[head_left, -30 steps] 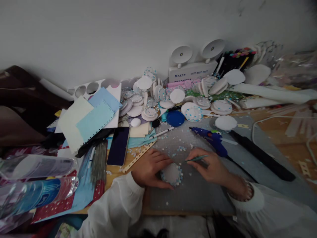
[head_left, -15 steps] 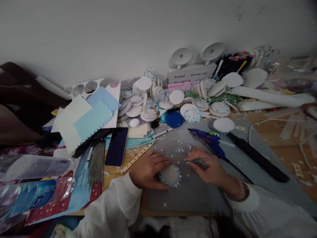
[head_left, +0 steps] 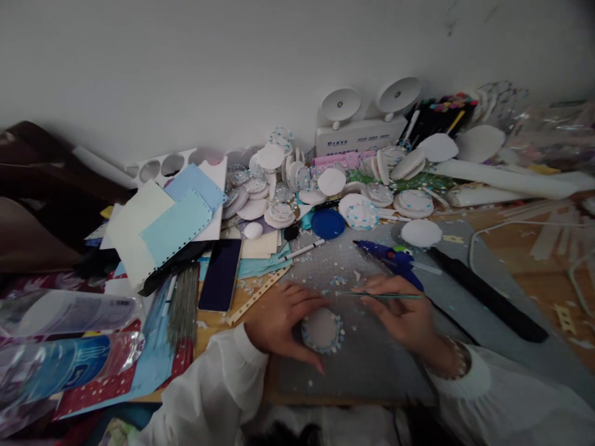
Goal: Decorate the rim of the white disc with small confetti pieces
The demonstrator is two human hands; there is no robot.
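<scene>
A round white disc (head_left: 321,329), edged with small pale-blue and white pieces, lies on the grey cutting mat (head_left: 357,375). My left hand (head_left: 284,319) is around its left side, index finger beyond the top edge and thumb stretched out below. The thumb and fingers are apart; whether they touch the rim I cannot tell. Above and right of the disc, my right hand (head_left: 400,313) pinches slim tweezers (head_left: 379,295), which point left over scattered tiny pieces (head_left: 338,281). Anything in the tweezer tips is too small to make out.
A blue glue gun (head_left: 388,260) and a long black bar (head_left: 488,294) lie right. Behind are a blue lid (head_left: 328,223) and piled white discs (head_left: 253,209). A phone (head_left: 220,274), paper sheets (head_left: 176,218) and plastic bottles (head_left: 77,365) are left.
My right hand has shifted slightly right, and the tweezers now lie flatter with more of their length showing. My left thumb has moved down, away from the disc's edge.
</scene>
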